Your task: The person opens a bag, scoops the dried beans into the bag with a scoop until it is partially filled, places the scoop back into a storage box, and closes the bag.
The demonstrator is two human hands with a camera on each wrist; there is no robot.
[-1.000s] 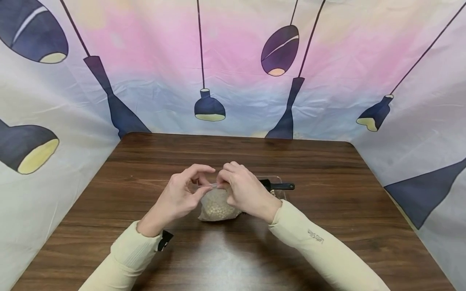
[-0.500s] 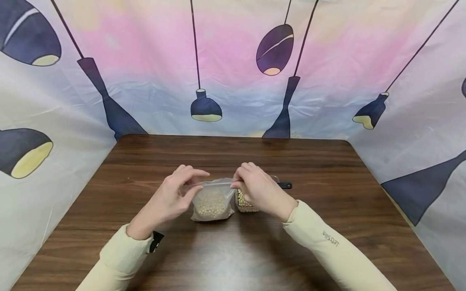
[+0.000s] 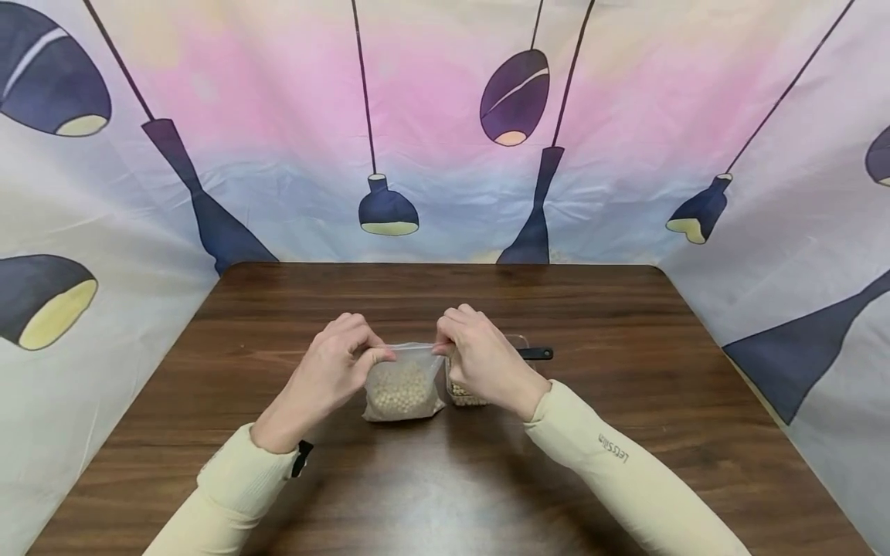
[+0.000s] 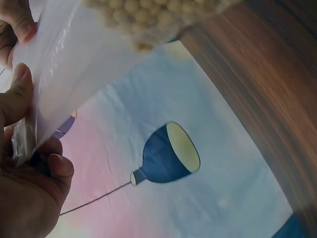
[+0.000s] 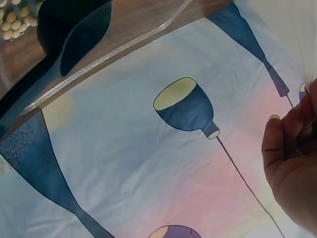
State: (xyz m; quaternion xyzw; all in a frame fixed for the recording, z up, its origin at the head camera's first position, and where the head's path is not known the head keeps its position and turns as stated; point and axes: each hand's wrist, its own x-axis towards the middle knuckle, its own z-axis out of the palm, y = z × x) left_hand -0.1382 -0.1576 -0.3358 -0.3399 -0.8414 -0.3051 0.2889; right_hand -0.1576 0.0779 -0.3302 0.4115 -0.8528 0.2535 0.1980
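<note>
A clear zip bag (image 3: 403, 390) stands on the table, its lower part filled with pale round beans (image 4: 143, 12). At its upper left corner my left hand (image 3: 330, 363) pinches the plastic between thumb and fingers. My right hand (image 3: 480, 363) pinches the opposite upper corner, so the top edge is stretched between the two. In the left wrist view the folded plastic edge runs between the thumb and fingers of my left hand (image 4: 29, 198). Only the curled fingers of my right hand (image 5: 297, 163) show in the right wrist view.
Behind my right hand, and partly hidden by it, a clear plastic box (image 3: 467, 399) holds more beans (image 5: 17, 22). A black scoop (image 5: 74, 34) lies in it, with its handle (image 3: 537, 354) sticking out rightward. Printed cloth (image 3: 445, 139) hangs around the wooden table (image 3: 431, 494).
My right hand has slid right along the bag's top edge, from near the middle to the right corner. My left fingers have closed from a wider spread onto the left corner.
</note>
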